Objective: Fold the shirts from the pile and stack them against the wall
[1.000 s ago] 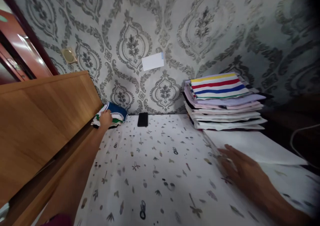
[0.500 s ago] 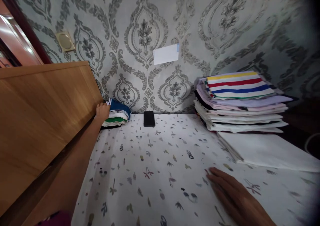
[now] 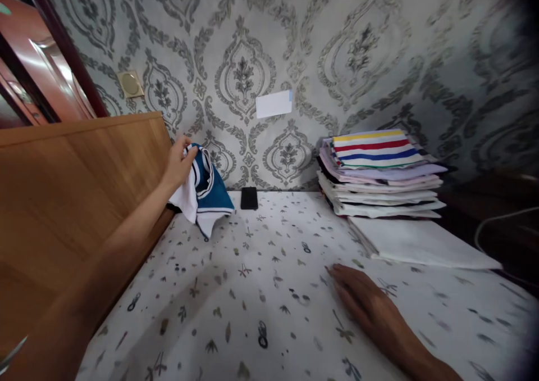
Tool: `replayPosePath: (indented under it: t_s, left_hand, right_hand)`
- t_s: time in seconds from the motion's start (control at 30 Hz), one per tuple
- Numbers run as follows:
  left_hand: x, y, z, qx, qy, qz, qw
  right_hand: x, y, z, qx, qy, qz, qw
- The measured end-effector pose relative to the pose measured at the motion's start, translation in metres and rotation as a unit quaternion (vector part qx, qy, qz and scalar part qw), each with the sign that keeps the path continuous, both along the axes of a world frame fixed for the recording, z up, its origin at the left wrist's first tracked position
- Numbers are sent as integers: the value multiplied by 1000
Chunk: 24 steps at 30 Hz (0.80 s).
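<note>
Wood panel (image 3: 84, 195) at far L. L hand (image 3: 182, 159), beside panel: fingers closed on upper part of blue-and-white garment (image 3: 219, 193). Garment hangs below & to R of L hand, well apart from R hand. Flat blk item (image 3: 249, 198): on patterned sheet (image 3: 252, 243), just R of garment. R hand (image 3: 364, 299): palm down, fingers extended, nothing gripped; sheet contact unconfirmed. Clothes stack (image 3: 381, 193), folded wht cloth (image 3: 421, 243): beyond R hand.

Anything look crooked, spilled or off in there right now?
Slightly: the white slip on the wall tilts, right end higher, against the level back edge of the printed surface. The stack of folded cloth has uneven edges. The blue garment looks rumpled, but the left hand grips it. No spill or damage shows.
</note>
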<state>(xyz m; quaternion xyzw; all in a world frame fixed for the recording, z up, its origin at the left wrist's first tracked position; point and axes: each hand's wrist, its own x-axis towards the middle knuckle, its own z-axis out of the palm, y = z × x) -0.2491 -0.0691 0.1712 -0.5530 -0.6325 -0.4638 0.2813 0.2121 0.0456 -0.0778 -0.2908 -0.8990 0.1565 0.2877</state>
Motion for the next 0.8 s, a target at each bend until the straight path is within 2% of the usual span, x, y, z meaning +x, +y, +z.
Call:
replayPosePath:
  t_s: [0.1, 0.17, 0.23, 0.3, 0.33, 0.43, 0.5, 0.6, 0.67, 0.73, 0.8]
  left_hand:
    - [53, -10, -4, -86, -16, -75, 993]
    - [92, -13, -11, -143, -33, -136, 980]
    - [132, -14, -20, -189, -51, -183, 963]
    - [170, -17, -26, -225, -58, -210, 950]
    - [187, -19, -27, -239, -57, -220, 944]
    - [220, -33, -24, -277, -58, -251, 926]
    - [224, -46, -15, -300, -75, -261, 914]
    - [201, -70, -1, -365, -100, -250, 891]
    - [172, -90, 4, -437, -96, -223, 866]
    - [135, -111, 4, -509, -79, -167, 841]
    - [96, -136, 1, -541, -62, -90, 834]
  right_hand:
    - [-4, -17, 19, -52, 37, 16, 998]
    - [-9, -38, 37, -133, 60, 28, 989]
    - [-20, -66, 57, -243, 95, 63, 963]
    - [-34, -93, 71, -327, 149, 111, 927]
    - [-41, -104, 76, -346, 168, 116, 916]
    - [-55, -122, 76, -312, 152, 59, 936]
    - [-56, -120, 67, -279, 138, 10, 950]
    - [-48, -110, 54, -267, 145, -15, 953]
    - [-46, -106, 54, -266, 172, -5, 949]
    - [-49, -110, 62, -258, 204, 9, 944]
    - [-61, -122, 76, -242, 218, 32, 945]
